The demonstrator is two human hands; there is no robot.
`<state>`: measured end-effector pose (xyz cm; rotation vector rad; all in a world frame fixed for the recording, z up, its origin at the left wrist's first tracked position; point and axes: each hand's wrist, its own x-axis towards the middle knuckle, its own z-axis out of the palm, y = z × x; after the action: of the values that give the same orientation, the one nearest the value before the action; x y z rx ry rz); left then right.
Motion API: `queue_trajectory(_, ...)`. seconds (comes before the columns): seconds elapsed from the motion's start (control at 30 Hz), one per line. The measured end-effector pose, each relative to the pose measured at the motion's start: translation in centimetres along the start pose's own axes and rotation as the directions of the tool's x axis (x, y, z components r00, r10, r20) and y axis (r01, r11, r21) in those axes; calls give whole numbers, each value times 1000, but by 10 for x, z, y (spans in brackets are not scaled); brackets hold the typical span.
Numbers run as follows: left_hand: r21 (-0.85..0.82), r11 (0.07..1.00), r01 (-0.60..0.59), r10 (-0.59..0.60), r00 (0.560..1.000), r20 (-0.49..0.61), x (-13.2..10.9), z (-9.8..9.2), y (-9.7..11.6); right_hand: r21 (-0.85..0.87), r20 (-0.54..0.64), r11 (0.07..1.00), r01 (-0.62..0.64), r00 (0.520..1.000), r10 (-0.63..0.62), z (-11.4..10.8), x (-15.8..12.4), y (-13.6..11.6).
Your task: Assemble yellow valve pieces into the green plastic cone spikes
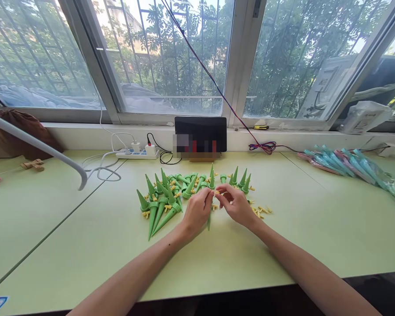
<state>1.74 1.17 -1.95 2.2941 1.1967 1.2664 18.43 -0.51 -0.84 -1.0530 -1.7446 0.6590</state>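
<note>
My left hand (199, 205) is closed around a green plastic watering spike (209, 221), whose tip points down below the fingers. Close against it, my right hand (236, 204) pinches a small yellow plastic valve (216, 193) at the top of that spike. Fingers cover most of the joint, so I cannot tell how far the two parts fit together. Many more green spikes (161, 206) lie or stand in a group to the left and behind my hands, several with yellow valves attached. Loose yellow pieces (259, 211) are scattered just right of my right hand.
A dark-screened tablet (200, 134) stands at the back of the pale green table (217, 272). Behind it on the left is a power strip (138, 153) with cables. A white curved arm (39, 142) reaches in from the left. Plastic-wrapped packs (355, 164) lie at right.
</note>
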Motion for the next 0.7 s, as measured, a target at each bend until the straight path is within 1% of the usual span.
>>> queue_trajectory(0.1,-5,1000,0,0,1000,20,0,0,0,1,6,1000,4,1000,-4,0,0,-1)
queue_trajectory(0.2,0,1000,7,-7,1000,4,0,0,-1,30,-13,999,-10,1000,10,0,0,-1)
queue_trajectory(0.33,23,999,23,-22,999,-44,0,-1,-2,97,-119,994,-40,992,51,-2,2,2)
queue_trajectory(0.4,35,999,22,-20,999,-49,0,-1,-1,116,-176,992,-52,982,72,-3,3,4)
queue_trajectory(0.47,41,999,12,-10,999,-46,0,-1,-1,121,-202,991,-61,976,84,-4,4,5)
queue_trajectory(0.6,24,1000,-1,2,999,-52,0,0,0,111,-194,992,-58,978,79,-3,3,6)
queue_trajectory(0.7,40,999,15,-12,998,-68,0,0,-1,102,-178,994,-47,982,64,-1,2,6)
